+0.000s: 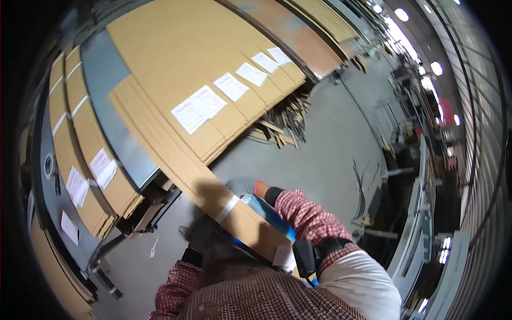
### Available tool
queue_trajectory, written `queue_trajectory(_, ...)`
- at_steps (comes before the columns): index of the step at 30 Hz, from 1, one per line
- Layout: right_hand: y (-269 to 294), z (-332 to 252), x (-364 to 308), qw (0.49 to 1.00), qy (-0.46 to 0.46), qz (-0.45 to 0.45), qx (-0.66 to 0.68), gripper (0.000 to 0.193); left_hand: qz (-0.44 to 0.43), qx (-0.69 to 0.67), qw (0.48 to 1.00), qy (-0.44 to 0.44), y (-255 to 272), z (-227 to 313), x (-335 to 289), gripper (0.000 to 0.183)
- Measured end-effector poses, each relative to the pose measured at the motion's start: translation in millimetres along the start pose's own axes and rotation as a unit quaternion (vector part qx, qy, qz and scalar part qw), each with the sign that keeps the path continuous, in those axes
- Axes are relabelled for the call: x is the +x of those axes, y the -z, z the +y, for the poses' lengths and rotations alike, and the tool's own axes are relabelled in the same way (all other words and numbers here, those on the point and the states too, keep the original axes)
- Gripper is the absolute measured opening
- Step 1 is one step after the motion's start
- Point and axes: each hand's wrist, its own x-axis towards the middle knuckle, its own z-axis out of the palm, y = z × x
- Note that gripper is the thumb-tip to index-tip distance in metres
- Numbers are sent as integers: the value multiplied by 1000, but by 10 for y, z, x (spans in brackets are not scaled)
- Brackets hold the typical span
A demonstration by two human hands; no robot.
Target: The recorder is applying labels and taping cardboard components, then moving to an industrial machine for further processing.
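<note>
Right hand (262,189) shows red or orange at its edge and sits just beside the right side of a long, narrow cardboard bundle (184,172); whether its fingers are closed on anything cannot be told. Left hand (195,248) lies on the bundle's other side, a small part showing past a dark cuff (192,257), so its grip cannot be told either. The bundle slants from the far left to the near right, its near end in front of the body and its far part along the left edge of a wide cardboard stack (176,48). White strapping (228,209) crosses it, and a paper label (284,257) lies at its near end. Something blue (266,212) shows along its right side.

Five printed sheets (198,109) lie along the wide stack's near edge. Farther left, two narrow, strapped cardboard stacks (92,125) flank the grey tabletop (130,152). Scrap strips (290,121) are piled on the grey floor (330,144) just right of the wide stack. A brown panel (290,29) lies beyond; a ribbed wall (482,144) rises at far right.
</note>
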Motion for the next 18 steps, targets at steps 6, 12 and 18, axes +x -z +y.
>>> queue_trajectory(6, -10, -1137, -447, 882, -73, 458, 75, 60, -16, -33, 999, 2, 215, -154, 50, 47)
queue_trajectory(12, -792, -1520, -790, 857, -153, 349, -347, 95, -44, -77, 996, 14, 273, -7, -101, 37)
queue_trajectory(18, -959, -1207, -644, 819, -91, 425, -374, 64, -115, -225, 967, -31, 46, 684, 190, 29)
